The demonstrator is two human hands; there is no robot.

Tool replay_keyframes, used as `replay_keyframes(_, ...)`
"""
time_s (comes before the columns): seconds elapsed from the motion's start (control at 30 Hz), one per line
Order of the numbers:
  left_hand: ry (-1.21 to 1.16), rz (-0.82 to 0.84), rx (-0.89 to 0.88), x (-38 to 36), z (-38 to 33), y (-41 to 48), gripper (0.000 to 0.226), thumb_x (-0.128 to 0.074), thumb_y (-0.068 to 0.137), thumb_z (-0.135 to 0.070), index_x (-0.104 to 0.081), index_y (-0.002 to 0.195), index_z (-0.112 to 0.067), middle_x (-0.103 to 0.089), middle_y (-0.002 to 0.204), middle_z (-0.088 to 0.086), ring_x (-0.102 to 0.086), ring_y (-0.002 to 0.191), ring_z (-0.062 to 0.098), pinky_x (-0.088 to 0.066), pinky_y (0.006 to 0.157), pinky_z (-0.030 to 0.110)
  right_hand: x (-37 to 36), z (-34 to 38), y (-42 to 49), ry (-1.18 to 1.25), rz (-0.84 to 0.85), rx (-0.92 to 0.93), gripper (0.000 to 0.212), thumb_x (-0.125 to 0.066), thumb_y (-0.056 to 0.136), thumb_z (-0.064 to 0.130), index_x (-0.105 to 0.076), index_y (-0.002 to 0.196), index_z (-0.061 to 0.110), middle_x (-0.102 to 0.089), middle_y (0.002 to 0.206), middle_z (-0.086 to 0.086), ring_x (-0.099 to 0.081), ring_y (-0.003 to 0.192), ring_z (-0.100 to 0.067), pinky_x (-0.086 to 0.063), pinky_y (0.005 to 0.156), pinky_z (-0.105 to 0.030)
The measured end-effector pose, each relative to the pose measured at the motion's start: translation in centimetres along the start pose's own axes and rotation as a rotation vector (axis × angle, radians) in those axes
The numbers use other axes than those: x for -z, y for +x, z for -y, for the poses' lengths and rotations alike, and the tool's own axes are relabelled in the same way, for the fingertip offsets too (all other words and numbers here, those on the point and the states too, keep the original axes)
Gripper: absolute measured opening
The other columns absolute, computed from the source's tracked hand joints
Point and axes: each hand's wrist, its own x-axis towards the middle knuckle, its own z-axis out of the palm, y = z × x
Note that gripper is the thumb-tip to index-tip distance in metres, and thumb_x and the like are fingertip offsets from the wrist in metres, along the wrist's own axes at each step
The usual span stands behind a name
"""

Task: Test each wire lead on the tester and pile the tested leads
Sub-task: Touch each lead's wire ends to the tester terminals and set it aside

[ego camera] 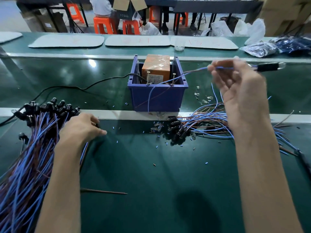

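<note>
Right hand (239,86): raised above the counter, right of the bin, fingertips pinching a wire lead (198,71); the other fingers are loosely bent.
Wire lead: its black end (267,67) sticks out right of the fingers. Its blue and brown wires run left and down into the bin, and the blue one hangs over the bin's front wall.
Left hand (82,128): lies on the left pile (33,148) with fingers curled and something small and dark at the fingertips; whether it grips this, I cannot tell.
Left pile: many blue and brown leads, black ends bunched at the far side by the rail.
Right pile (207,125): a looser tangle of leads under the right forearm, black ends pointing toward the middle.
Counter (159,174): green; between the forearms lie one loose brown wire (104,192) and scattered small bits.
Rail (116,113): a pale strip crossing the counter from side to side, just beyond the left hand.
Bin (158,96): blue, open-topped, standing behind the rail at its edge.
In the bin: an orange tester (155,68) with two upright screws (148,78) in front of it; a black cable (84,88) leaves to the left.
</note>
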Motion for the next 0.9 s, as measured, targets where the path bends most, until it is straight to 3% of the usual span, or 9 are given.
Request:
replay_keyframes(0.1,-0.012,0.029,0.006,-0.6,0.1,0.4,0.037,-0.088,0.064,-0.025,-0.063,0.091,-0.023,-0.068,0.108,0.007,-0.061,0.105,0.028,-0.047,0.097,0.040,-0.7,0.5,-0.3,0.092,-0.103,0.162,0.017,-0.042,0.098,0.007,-0.058,0.094,0.003,-0.063,0.099,-0.014,-0.066,0.087,-0.015,-0.051,0.076,-0.021)
replay_keyframes(0.17,-0.025,0.018,0.000,-0.9,0.0,0.6,0.038,-0.088,0.065,-0.019,-0.060,0.091,-0.023,-0.068,0.106,0.006,-0.060,0.106,0.027,-0.046,0.098,0.040,-1.0,0.6,-0.5,-0.011,-0.201,0.329,0.019,-0.044,0.096,0.005,-0.058,0.085,0.012,-0.061,0.103,-0.012,-0.061,0.096,-0.015,-0.051,0.083,-0.025)
replay_keyframes(0.27,-0.022,0.003,-0.003,-1.4,0.0,1.0,0.039,-0.086,0.067,-0.017,-0.060,0.095,-0.023,-0.067,0.106,0.006,-0.059,0.108,0.028,-0.045,0.099,0.041,-0.8,0.1,-0.5,-0.576,-0.298,0.674,0.016,-0.048,0.089,0.007,-0.064,0.094,0.008,-0.048,0.114,-0.012,-0.051,0.113,-0.022,-0.044,0.100,-0.041)
replay_keyframes(0.4,0.008,-0.066,0.004,-1.3,0.2,1.2,0.049,-0.085,0.068,-0.020,-0.062,0.111,-0.020,-0.064,0.115,0.010,-0.059,0.109,0.031,-0.046,0.097,0.044,-0.3,-1.1,-0.4,-1.062,-0.235,0.893,0.029,-0.051,0.081,0.000,-0.064,0.107,-0.004,-0.044,0.118,-0.022,-0.050,0.111,-0.026,-0.045,0.098,-0.038)
replay_keyframes(0.47,0.000,-0.090,0.016,-1.1,0.5,1.2,0.052,-0.085,0.068,-0.022,-0.061,0.114,-0.020,-0.061,0.120,0.011,-0.058,0.110,0.032,-0.046,0.096,0.046,-0.1,-2.0,-0.1,-1.203,-0.170,0.818,0.028,-0.055,0.081,0.002,-0.065,0.108,-0.001,-0.047,0.120,-0.022,-0.048,0.108,-0.020,-0.040,0.101,-0.023)
replay_keyframes(0.53,0.007,-0.081,0.043,-1.1,0.6,1.1,0.053,-0.085,0.068,-0.025,-0.060,0.114,-0.020,-0.062,0.120,0.012,-0.057,0.112,0.033,-0.045,0.098,0.045,0.5,-3.5,0.4,-1.311,-0.029,0.638,0.024,-0.060,0.084,0.004,-0.065,0.107,0.000,-0.048,0.117,-0.018,-0.048,0.100,-0.016,-0.031,0.092,-0.009)
replay_keyframes(0.7,0.047,-0.086,0.069,-1.4,0.3,0.9,0.049,-0.081,0.073,-0.029,-0.058,0.116,-0.024,-0.061,0.123,0.010,-0.053,0.117,0.033,-0.043,0.098,0.043,3.4,-8.3,1.2,-1.748,0.466,-0.121,0.031,-0.053,0.095,0.020,-0.059,0.119,0.004,-0.047,0.123,-0.014,-0.051,0.112,-0.031,-0.038,0.096,-0.032)
replay_keyframes(0.77,0.045,-0.089,0.076,-1.5,0.2,1.0,0.049,-0.080,0.075,-0.030,-0.057,0.118,-0.023,-0.060,0.124,0.010,-0.053,0.118,0.033,-0.043,0.099,0.043,3.8,-8.9,1.4,-1.783,0.521,-0.178,0.031,-0.051,0.096,0.021,-0.061,0.119,0.004,-0.050,0.121,-0.015,-0.051,0.113,-0.031,-0.038,0.093,-0.033)
replay_keyframes(0.9,0.067,-0.090,0.095,-1.6,0.0,0.9,0.039,-0.076,0.078,-0.031,-0.062,0.114,-0.024,-0.060,0.125,0.012,-0.054,0.117,0.033,-0.045,0.097,0.040,4.2,-8.4,2.1,-1.751,0.420,-0.130,0.025,-0.052,0.094,0.019,-0.069,0.104,0.004,-0.058,0.108,-0.013,-0.053,0.098,-0.029,-0.039,0.078,-0.030)
